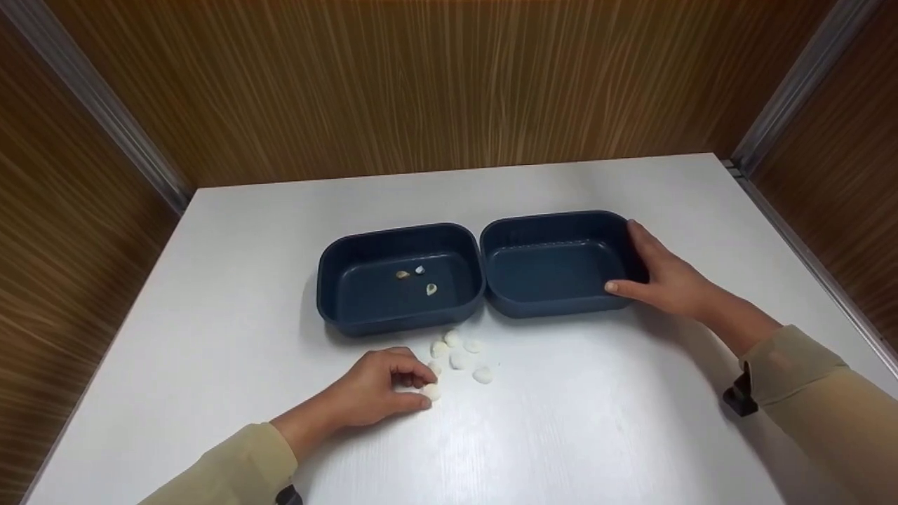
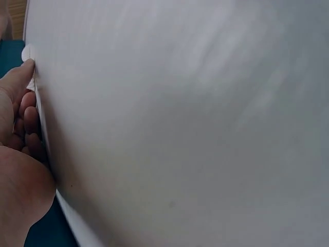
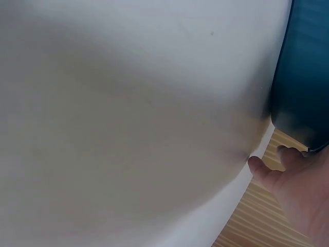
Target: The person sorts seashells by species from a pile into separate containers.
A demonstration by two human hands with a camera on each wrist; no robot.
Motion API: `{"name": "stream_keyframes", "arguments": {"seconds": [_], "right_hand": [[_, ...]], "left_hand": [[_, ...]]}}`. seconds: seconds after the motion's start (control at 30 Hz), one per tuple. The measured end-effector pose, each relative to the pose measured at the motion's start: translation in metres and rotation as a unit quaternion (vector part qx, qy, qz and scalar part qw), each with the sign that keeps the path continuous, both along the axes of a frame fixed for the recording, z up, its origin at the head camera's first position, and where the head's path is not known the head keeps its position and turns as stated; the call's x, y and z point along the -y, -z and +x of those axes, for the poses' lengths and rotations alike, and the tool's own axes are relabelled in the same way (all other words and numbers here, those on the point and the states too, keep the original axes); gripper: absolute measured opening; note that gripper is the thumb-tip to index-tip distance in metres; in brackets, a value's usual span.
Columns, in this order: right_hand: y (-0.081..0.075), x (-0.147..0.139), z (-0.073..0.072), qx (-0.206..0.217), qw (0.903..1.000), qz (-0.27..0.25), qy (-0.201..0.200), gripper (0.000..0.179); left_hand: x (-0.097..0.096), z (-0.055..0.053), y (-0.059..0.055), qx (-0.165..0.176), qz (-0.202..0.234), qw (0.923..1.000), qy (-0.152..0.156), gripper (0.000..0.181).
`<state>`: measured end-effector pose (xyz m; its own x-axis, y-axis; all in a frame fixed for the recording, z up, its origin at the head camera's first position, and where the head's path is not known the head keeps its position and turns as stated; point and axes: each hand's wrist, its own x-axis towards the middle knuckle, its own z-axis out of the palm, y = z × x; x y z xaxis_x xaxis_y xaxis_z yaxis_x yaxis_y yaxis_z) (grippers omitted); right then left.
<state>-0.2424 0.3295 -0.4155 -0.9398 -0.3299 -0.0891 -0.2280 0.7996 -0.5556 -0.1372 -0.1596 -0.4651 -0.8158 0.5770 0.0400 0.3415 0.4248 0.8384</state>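
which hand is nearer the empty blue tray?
Right. The right hand holds the empty blue tray by its right wall, thumb on the near corner. The left hand is in front of the other tray, pinching a white piece on the table.

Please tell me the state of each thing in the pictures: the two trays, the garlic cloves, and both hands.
left tray: upright, holds three small pieces.
right tray: upright, nothing visible inside, touching the left tray.
loose cloves: lying on the white table, in front of the left tray.
left hand: pinches one clove.
right hand: holds the right tray's right wall.
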Motion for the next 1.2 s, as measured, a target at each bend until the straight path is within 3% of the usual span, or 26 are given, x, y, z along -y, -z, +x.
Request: {"name": "stream_keyframes", "arguments": {"seconds": [0.57,0.93,1.2], "right_hand": [[0.002,-0.002,-0.001,-0.01,0.9999,-0.01,-0.007,0.116],[0.001,0.0,0.0,-0.002,0.9999,-0.012,-0.005,0.118],[-0.001,0.0,0.0,0.005,0.9999,-0.012,-0.003,0.118]], "left_hand": [[-0.003,0.0,-0.003,0.01,0.0,0.9999,0.002,0.019],[-0.009,0.002,-0.017,-0.07,-0.061,0.9943,0.052,0.019],[-0.014,-0.003,-0.032,-0.088,-0.091,0.9902,0.059,0.02]]}}
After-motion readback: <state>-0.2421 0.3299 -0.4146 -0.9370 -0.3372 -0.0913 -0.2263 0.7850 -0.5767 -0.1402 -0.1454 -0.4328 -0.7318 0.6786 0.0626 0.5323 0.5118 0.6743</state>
